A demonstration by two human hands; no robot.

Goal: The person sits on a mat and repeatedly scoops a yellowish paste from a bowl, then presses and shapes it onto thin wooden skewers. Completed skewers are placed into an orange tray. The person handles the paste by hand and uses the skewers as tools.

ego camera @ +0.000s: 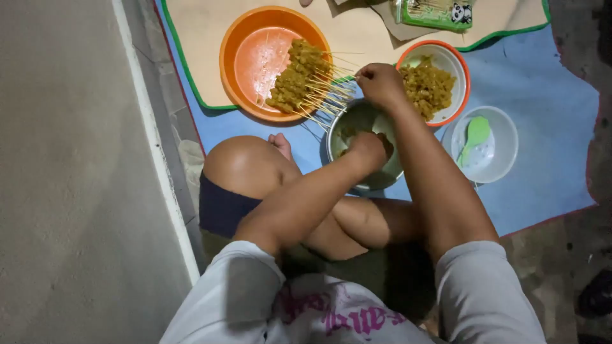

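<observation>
the person sits cross-legged on the floor, looking down over bare knees at a blue mat [542, 153]. the left hand [368, 148] reaches down into a metal bowl [357, 121] just in front of the legs, its fingers curled together on the yellowish meat inside; whether it pinches a piece i cannot tell, since the fingertips are hidden below the knuckles. the right hand [380, 83] hovers above the far rim of that bowl, fingers pressed together and pinching a thin bamboo skewer [344, 76] that points left toward the orange plate [245, 64]. on that plate lies a pile of finished skewers [299, 76], yellow-brown meat at one end and bare sticks fanning out over the rim toward the metal bowl. just right of the right hand stands an orange-rimmed white bowl [459, 70] heaped with marinated meat chunks [428, 86]. further right, near it but apart, sits a pale clear bowl [503, 146] with a green spoon [475, 135] lying in it. the orange plate rests partly on a beige board with a green edge [204, 25], and a green packet [437, 13] lies at the top of it.
</observation>
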